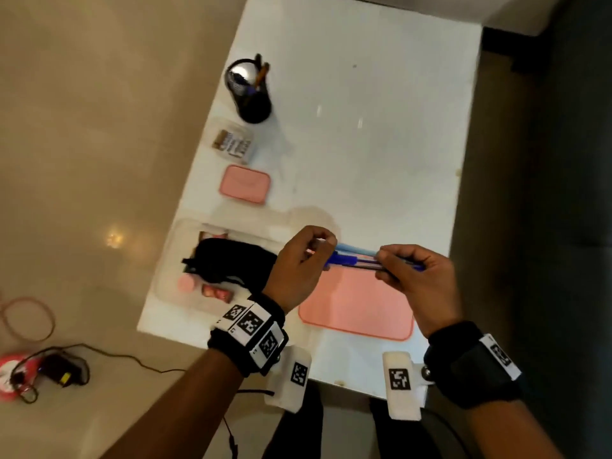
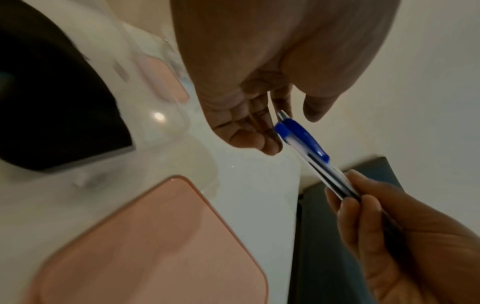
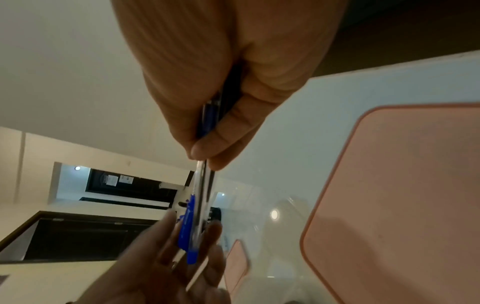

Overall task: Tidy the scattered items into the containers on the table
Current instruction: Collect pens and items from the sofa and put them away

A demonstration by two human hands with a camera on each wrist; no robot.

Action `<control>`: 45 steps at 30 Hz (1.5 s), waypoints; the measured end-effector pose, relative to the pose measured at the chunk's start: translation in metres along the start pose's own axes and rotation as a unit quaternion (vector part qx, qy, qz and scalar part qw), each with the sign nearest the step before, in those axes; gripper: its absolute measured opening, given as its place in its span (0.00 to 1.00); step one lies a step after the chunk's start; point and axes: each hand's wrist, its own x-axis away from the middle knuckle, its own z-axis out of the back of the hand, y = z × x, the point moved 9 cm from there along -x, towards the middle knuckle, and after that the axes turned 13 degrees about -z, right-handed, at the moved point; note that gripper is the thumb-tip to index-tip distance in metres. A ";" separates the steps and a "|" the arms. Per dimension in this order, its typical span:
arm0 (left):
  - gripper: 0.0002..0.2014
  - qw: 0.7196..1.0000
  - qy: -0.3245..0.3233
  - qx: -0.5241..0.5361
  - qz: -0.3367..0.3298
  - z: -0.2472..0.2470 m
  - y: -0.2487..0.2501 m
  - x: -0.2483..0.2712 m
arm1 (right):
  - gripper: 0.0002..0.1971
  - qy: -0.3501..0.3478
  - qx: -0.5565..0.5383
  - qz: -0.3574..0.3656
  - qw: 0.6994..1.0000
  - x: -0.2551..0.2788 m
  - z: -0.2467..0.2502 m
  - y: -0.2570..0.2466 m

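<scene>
A bundle of blue-capped pens (image 1: 357,258) hangs level above the white table (image 1: 364,127), over the far edge of a large pink lid (image 1: 357,303). My right hand (image 1: 384,263) grips the pens' barrels; the right wrist view shows thumb and fingers closed round them (image 3: 205,156). My left hand (image 1: 326,250) has curled fingers and thumb round the cap ends of the pens (image 2: 306,148). A black mesh pen cup (image 1: 250,91) with a few pens in it stands at the table's far left.
A clear tub (image 1: 172,233) at the left edge holds a black pouch (image 1: 228,263) and small pink items. Beyond it lie a small pink lid (image 1: 245,183) and a small clear box of small items (image 1: 233,144). Cables and a charger lie on the floor (image 1: 63,372).
</scene>
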 end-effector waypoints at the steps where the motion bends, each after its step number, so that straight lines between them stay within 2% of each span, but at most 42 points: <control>1: 0.04 1.000 0.009 0.002 0.005 0.017 -0.005 0.002 | 0.04 -0.002 0.008 0.003 1.000 -0.003 -0.011 -0.004; 7: 0.04 0.993 0.112 -0.030 0.013 0.109 -0.020 0.016 | 0.04 -0.027 0.053 0.041 0.997 -0.018 -0.069 -0.029; 10: 0.05 0.989 0.136 -0.052 0.012 0.140 -0.013 0.018 | 0.02 -0.046 0.078 0.075 0.993 -0.026 -0.092 -0.047; 14: 0.09 0.978 0.150 -0.143 0.014 0.172 0.008 0.008 | 0.02 -0.056 0.121 0.137 0.982 -0.037 -0.118 -0.083; 18: 0.11 0.944 0.105 -0.312 0.015 0.200 0.020 -0.030 | 0.04 -0.056 0.163 0.213 0.962 -0.051 -0.145 -0.126; 21: 0.18 0.909 0.047 -0.408 0.064 0.217 0.006 -0.067 | 0.03 -0.037 0.175 0.267 0.947 -0.064 -0.161 -0.157; 24: 0.26 0.883 -0.027 -0.451 0.125 0.227 -0.020 -0.101 | 0.02 -0.015 0.186 0.286 0.940 -0.086 -0.179 -0.181; 29: 0.43 0.821 -0.151 -0.529 0.152 0.231 -0.061 -0.145 | 0.02 0.026 0.234 0.311 0.921 -0.119 -0.216 -0.219; 33: 0.53 0.811 -0.198 -0.531 0.144 0.233 -0.080 -0.161 | 0.02 0.050 0.300 0.333 0.893 -0.142 -0.264 -0.248; 36: 0.50 0.770 -0.242 -0.579 0.121 0.234 -0.086 -0.164 | 0.03 0.075 0.391 0.338 0.853 -0.158 -0.303 -0.259; 38: 0.43 0.741 -0.241 -0.622 0.076 0.230 -0.082 -0.164 | 0.05 0.095 0.460 0.335 0.817 -0.168 -0.325 -0.262; 40: 0.34 0.722 -0.239 -0.646 0.060 0.228 -0.088 -0.166 | 0.07 0.107 0.531 0.331 0.772 -0.179 -0.344 -0.257; 42: 0.27 0.717 -0.248 -0.648 0.067 0.227 -0.098 -0.171 | 0.08 0.102 0.581 0.320 0.741 -0.189 -0.358 -0.248; 45: 0.21 0.723 -0.255 -0.638 0.071 0.224 -0.108 -0.177 | 0.10 0.099 0.610 0.313 0.721 -0.196 -0.367 -0.239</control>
